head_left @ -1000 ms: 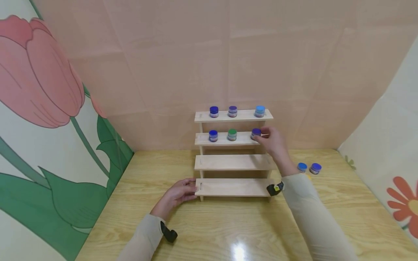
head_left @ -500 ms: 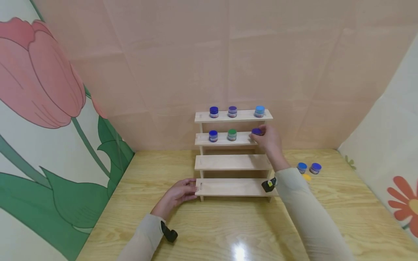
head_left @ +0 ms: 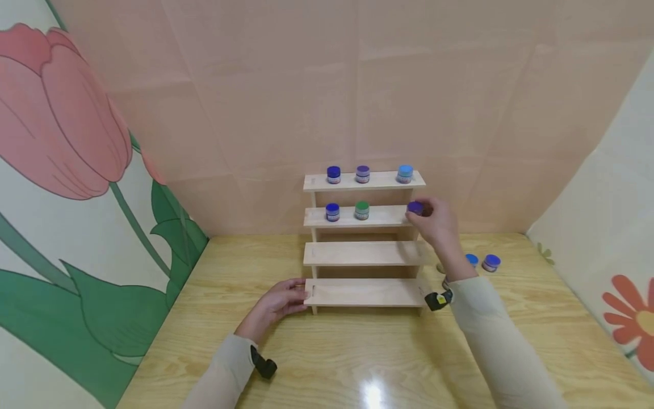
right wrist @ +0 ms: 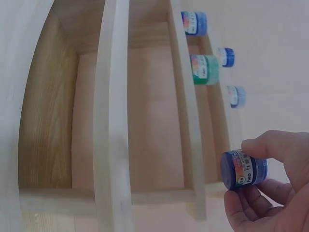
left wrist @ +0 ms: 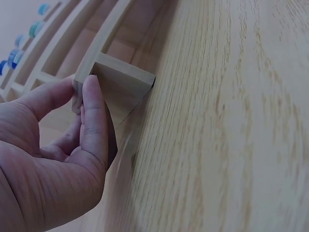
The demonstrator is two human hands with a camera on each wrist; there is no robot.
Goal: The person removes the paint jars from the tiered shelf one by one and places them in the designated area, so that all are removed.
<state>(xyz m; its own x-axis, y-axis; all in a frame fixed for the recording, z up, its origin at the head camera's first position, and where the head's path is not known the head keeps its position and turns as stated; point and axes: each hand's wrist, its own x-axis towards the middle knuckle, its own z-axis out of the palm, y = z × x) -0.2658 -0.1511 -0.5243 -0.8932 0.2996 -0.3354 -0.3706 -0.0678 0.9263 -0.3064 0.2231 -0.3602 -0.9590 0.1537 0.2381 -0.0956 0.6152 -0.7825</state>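
Observation:
A stepped wooden display rack (head_left: 363,254) with several tiers stands on the table. My left hand (head_left: 280,301) pinches the left end of its lowest board between thumb and fingers, plain in the left wrist view. At the right end of the second tier from the top, my right hand (head_left: 439,222) holds a small paint jar (right wrist: 240,167) with a purple-blue lid. Seen from the right wrist, this jar is tilted on its side and appears off the board. A blue-lidded jar (head_left: 332,212) and a green-lidded jar (head_left: 361,210) share that tier.
On the top tier stand a dark blue jar (head_left: 334,175), a purple jar (head_left: 363,174) and a light blue jar (head_left: 405,174). Right of the rack, a blue-lidded jar (head_left: 472,260) and a purple-blue-lidded jar (head_left: 491,263) rest on the table (head_left: 541,318). My right forearm partly hides things there.
My right hand took a fuller grip on the purple-blue-lidded jar, then moved right with it, from on the second tier to its right end. My left hand has stayed in place.

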